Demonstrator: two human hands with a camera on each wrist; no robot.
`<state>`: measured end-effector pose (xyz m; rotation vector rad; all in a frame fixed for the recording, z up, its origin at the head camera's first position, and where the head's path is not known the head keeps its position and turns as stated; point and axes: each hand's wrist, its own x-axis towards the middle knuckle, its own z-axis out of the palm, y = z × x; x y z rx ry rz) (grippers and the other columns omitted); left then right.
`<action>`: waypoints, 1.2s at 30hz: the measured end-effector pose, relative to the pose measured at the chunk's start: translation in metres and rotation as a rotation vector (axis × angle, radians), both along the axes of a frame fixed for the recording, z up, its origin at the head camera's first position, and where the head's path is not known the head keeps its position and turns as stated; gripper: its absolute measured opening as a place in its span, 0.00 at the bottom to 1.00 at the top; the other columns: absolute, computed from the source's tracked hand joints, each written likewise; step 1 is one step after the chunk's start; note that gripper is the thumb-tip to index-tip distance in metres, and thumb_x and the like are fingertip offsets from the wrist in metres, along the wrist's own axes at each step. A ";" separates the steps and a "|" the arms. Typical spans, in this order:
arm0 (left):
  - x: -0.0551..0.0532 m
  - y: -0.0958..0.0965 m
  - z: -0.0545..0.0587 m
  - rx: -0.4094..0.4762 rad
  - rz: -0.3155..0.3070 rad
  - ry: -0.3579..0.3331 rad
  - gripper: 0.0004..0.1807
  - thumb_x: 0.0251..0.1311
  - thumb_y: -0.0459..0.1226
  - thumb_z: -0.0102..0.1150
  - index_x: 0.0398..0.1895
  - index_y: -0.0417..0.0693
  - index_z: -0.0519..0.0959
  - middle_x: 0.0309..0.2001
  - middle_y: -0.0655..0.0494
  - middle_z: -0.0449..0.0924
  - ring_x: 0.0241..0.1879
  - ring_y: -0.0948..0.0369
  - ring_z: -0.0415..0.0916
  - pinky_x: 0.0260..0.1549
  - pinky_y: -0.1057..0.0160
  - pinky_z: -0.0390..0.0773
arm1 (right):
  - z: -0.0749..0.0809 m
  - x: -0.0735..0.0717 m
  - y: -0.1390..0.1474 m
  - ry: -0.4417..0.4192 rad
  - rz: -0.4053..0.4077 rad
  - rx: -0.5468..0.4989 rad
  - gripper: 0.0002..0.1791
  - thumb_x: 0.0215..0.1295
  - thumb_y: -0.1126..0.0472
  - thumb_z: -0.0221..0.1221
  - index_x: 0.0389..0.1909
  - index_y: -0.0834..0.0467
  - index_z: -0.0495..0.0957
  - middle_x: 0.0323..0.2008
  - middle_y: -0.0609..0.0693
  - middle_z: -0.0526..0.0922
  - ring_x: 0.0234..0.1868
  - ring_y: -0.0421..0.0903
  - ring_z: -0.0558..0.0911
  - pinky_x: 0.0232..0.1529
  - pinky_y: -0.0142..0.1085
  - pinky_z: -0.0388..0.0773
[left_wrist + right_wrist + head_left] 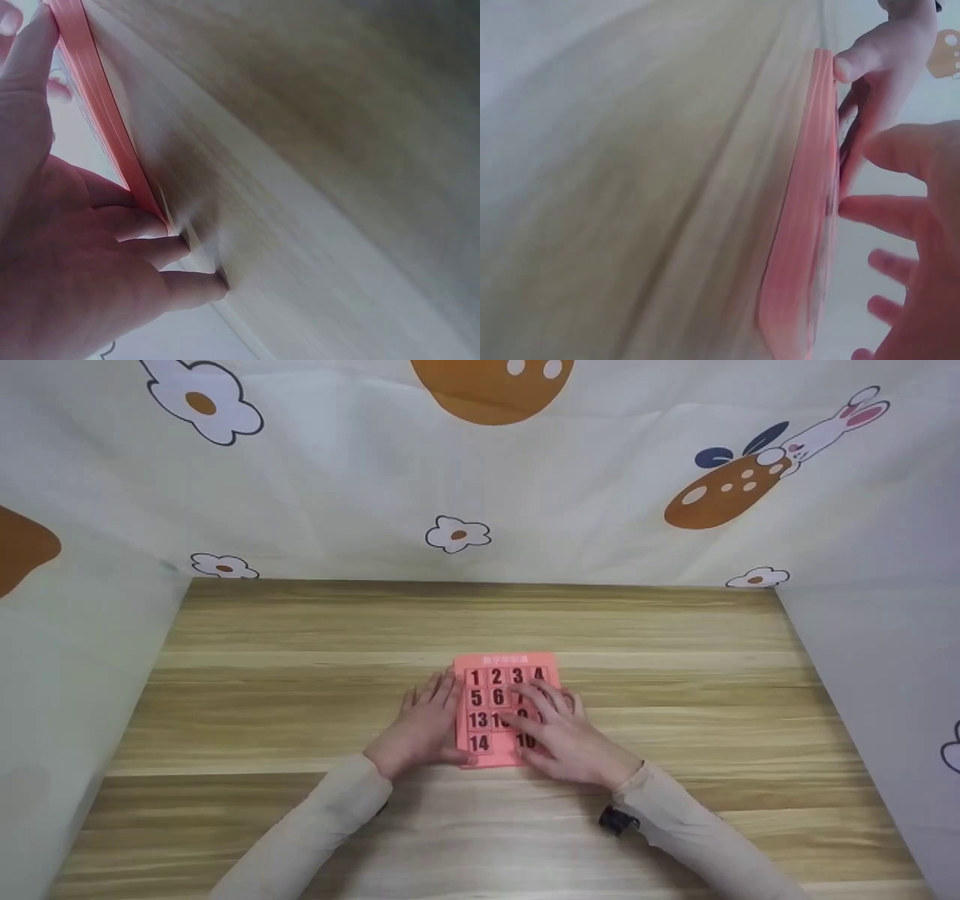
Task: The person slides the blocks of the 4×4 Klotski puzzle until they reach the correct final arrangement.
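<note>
A pink sliding number puzzle (502, 659) lies flat on the table, its tiles marked with black numbers. Tiles 1, 2, 3, 4, 5, 6, 13 and 14 are readable; an empty slot shows in the bottom row, right of 14. My left hand (421, 729) rests along the puzzle's left side, thumb on the near left corner, fingers extended by the edge. In the left wrist view those fingers (196, 289) reach down to the tabletop. Over the right half spreads my right hand (571, 744), covering several tiles. The right wrist view shows its index fingertip (849, 206) at the puzzle's top face.
The wood-grain table (300, 660) surrounds the puzzle. Pale cloth walls (337, 472) printed with flowers, carrots and a rabbit stand at the back and both sides. A black device (616, 819) sits at the right wrist.
</note>
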<state>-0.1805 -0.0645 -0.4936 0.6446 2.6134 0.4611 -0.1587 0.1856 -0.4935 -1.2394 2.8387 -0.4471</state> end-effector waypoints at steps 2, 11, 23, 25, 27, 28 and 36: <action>0.000 0.000 0.000 0.000 0.005 -0.002 0.68 0.43 0.62 0.69 0.76 0.35 0.41 0.75 0.39 0.34 0.73 0.44 0.31 0.67 0.37 0.37 | 0.000 0.001 0.002 0.001 0.030 0.000 0.25 0.65 0.49 0.58 0.61 0.51 0.76 0.71 0.58 0.57 0.70 0.63 0.52 0.61 0.67 0.52; 0.000 0.000 -0.001 -0.005 0.005 -0.005 0.68 0.44 0.62 0.69 0.76 0.36 0.40 0.76 0.40 0.32 0.73 0.44 0.31 0.67 0.37 0.36 | -0.002 0.002 0.013 0.021 0.048 -0.073 0.21 0.62 0.51 0.61 0.55 0.53 0.80 0.69 0.58 0.61 0.70 0.62 0.54 0.60 0.66 0.53; 0.000 0.001 0.000 -0.008 0.005 -0.009 0.68 0.44 0.62 0.69 0.75 0.34 0.41 0.76 0.40 0.33 0.73 0.43 0.32 0.67 0.37 0.37 | -0.003 -0.003 0.017 0.082 0.060 0.018 0.33 0.57 0.41 0.60 0.62 0.52 0.75 0.68 0.62 0.60 0.68 0.64 0.56 0.58 0.67 0.56; 0.000 0.000 0.000 -0.004 0.006 -0.013 0.68 0.44 0.62 0.69 0.75 0.35 0.40 0.76 0.40 0.32 0.73 0.43 0.31 0.67 0.37 0.36 | -0.003 -0.004 0.018 0.068 0.081 0.020 0.34 0.58 0.41 0.59 0.64 0.51 0.73 0.69 0.63 0.58 0.68 0.65 0.55 0.59 0.68 0.56; 0.000 0.000 0.000 0.004 0.008 -0.017 0.68 0.44 0.62 0.69 0.76 0.35 0.40 0.76 0.40 0.32 0.73 0.44 0.31 0.67 0.37 0.36 | -0.002 -0.005 0.020 0.067 0.067 -0.008 0.31 0.58 0.43 0.60 0.62 0.52 0.76 0.68 0.63 0.59 0.68 0.65 0.56 0.59 0.69 0.55; 0.000 0.000 0.000 0.006 0.007 -0.017 0.68 0.43 0.62 0.69 0.76 0.35 0.40 0.76 0.40 0.31 0.73 0.44 0.31 0.67 0.37 0.36 | 0.000 -0.006 0.022 0.071 0.049 -0.030 0.29 0.58 0.45 0.61 0.59 0.53 0.77 0.68 0.63 0.60 0.68 0.65 0.57 0.59 0.68 0.55; 0.000 0.000 -0.001 -0.009 0.005 -0.006 0.69 0.42 0.63 0.68 0.76 0.35 0.40 0.75 0.39 0.32 0.73 0.43 0.31 0.67 0.38 0.35 | 0.003 -0.010 0.043 0.114 -0.071 -0.094 0.17 0.52 0.51 0.66 0.40 0.57 0.85 0.62 0.60 0.68 0.66 0.60 0.59 0.59 0.61 0.53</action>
